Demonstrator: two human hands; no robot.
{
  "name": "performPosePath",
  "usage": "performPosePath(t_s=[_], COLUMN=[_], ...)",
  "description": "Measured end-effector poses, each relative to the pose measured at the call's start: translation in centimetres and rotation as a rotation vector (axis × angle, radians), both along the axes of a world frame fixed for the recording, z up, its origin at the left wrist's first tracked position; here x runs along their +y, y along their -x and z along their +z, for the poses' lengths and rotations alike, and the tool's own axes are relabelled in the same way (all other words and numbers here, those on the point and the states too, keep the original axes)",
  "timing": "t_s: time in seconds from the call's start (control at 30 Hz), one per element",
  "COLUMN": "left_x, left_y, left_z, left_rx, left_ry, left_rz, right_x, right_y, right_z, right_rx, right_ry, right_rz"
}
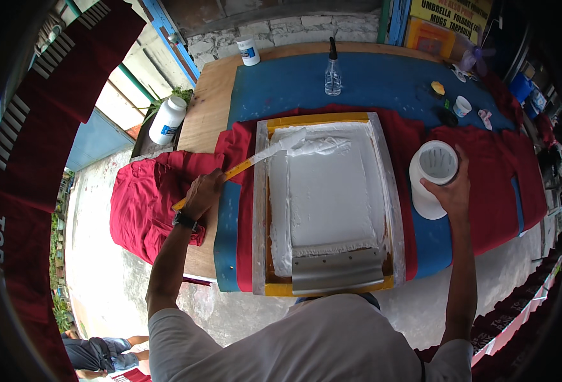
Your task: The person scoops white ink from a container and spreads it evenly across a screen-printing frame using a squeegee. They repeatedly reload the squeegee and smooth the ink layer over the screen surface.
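My left hand (203,193), with a dark watch at its wrist, is closed around the yellow handle of a spatula (241,167). White ink coats the blade, whose tip reaches a thick lump of white ink (320,146) near the far end of a framed printing screen (387,184). At the screen's near end rests a wide grey metal squeegee (338,270). My right hand (454,188) grips a white plastic jar (426,202) from its right side. The jar's mouth is uncovered, and white streaks line the inside. A maroon shirt (245,223) lies under the screen.
A clear spray bottle (333,79) and a white jar (248,51) stand at the table's far side. Another white jar (168,121) is beyond the left edge. Maroon shirts are heaped left (142,197) and spread right (484,165). Another person (106,353) is at lower left.
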State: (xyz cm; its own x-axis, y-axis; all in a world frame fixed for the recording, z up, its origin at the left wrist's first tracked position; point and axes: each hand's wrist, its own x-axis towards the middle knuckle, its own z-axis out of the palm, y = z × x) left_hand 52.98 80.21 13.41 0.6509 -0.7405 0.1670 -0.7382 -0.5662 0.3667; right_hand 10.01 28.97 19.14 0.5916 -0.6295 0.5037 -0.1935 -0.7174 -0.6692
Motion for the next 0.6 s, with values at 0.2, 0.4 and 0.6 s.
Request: performPosePath(t_s=[0.2, 0.4, 0.6], left_x=[1.7, 1.3, -1.3], left_y=[-0.8, 1.6, 3.7], left_z=[2.0, 5.8, 13.4], left_rx=[0.704, 1.304, 1.277], left_ry=[0.023, 0.012, -0.034], left_rz=[0.157, 0.271, 0.119], right_x=[0.1, 0.6, 0.8], right_y=[0.0, 0.1, 0.5], right_z=[0.0, 0.4, 0.3], right_rx=[-0.001, 0.005, 0.035], right_ry=[0.009, 0.011, 0.033], right_rz=[0.01, 0.005, -0.033])
